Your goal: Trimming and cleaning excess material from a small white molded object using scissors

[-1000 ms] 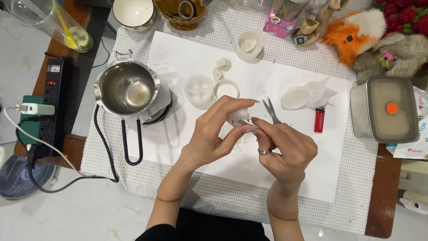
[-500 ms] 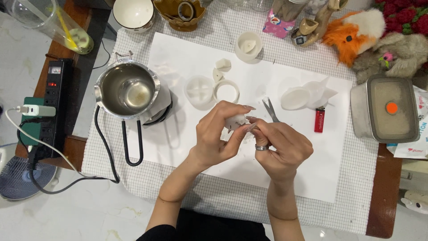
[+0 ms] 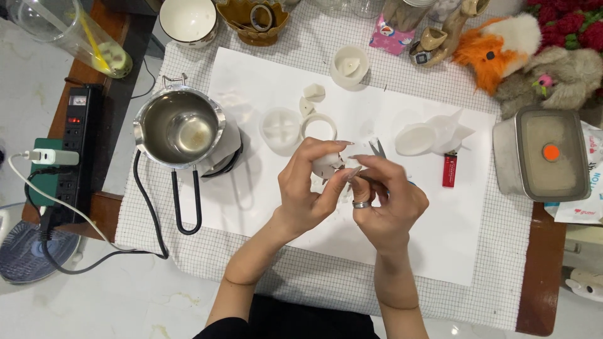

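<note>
My left hand (image 3: 309, 188) is curled around a small white wax piece (image 3: 326, 164), held just above the white paper sheet (image 3: 251, 113). My right hand (image 3: 384, 202), with a ring on one finger, grips small scissors (image 3: 377, 148) whose grey blades stick up beside the wax piece. Both hands meet over the middle of the sheet. White crumbs lie under them, partly hidden.
A steel melting pot (image 3: 179, 127) with a black handle stands at left. White round moulds (image 3: 280, 125), a white candle cup (image 3: 349, 66), a translucent mould (image 3: 433, 132) and a red lighter (image 3: 449, 169) lie on the sheet. A metal lidded tin (image 3: 545, 160) sits at right, a power strip (image 3: 66, 150) at left.
Both hands have stayed over the sheet's middle, shifting slightly. The left fingers have turned the wax piece and the right hand has closed in against it.
</note>
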